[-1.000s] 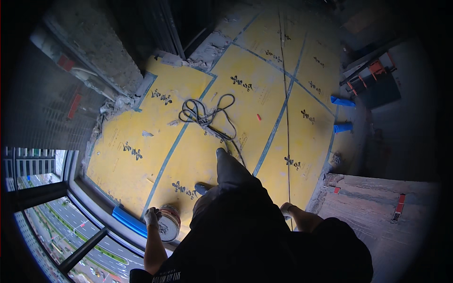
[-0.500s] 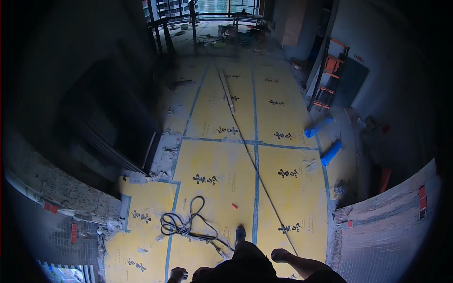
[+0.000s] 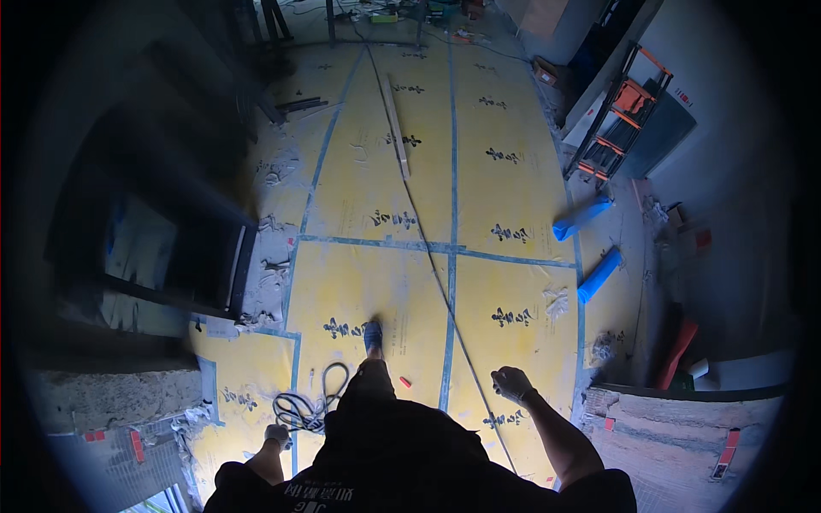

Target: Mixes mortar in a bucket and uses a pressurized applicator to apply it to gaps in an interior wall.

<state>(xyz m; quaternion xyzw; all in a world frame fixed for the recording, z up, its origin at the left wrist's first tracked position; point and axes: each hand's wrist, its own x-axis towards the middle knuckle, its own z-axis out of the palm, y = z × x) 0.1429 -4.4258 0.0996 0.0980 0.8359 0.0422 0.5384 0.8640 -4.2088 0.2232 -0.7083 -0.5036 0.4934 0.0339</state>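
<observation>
- While one shoe (image 3: 373, 338) shows ahead on the yellow floor sheet (image 3: 368, 269), both of the person's arms reach low, one on each side of a dark shirt (image 3: 385, 453).
- Left hand (image 3: 278, 436): at the lower left, in a pale glove. It is small in the view, and I cannot tell whether its fingers are open or closed.
- Coiled cable (image 3: 299, 414): a dark, loosely looped bundle lying on the yellow sheet, just beyond the left hand and nearest to it. Whether hand and coil touch cannot be told.
- Right hand (image 3: 511, 384): lower right of centre, also in a pale glove, with the fingers curled in like a fist. The palm is hidden, so what might be inside cannot be told.
- Long thin cord (image 3: 438, 275): running lengthwise across the floor, passing just left of the right hand as seen from above.
- Small red object (image 3: 405, 382): on the sheet between the two hands, near the person's leg.
- Flat pale strip (image 3: 397, 128): farther ahead, lying along the cord.
- Blue-green tape (image 3: 451, 154): in straight bands over the sheet.
- Two blue rolls (image 3: 599, 275): near the right edge of the sheet, apart from each other.
- Black and orange ladder (image 3: 609, 145): leaning beyond the rolls, by the right wall.
- Cardboard box (image 3: 544, 72): on the floor past the ladder.
</observation>
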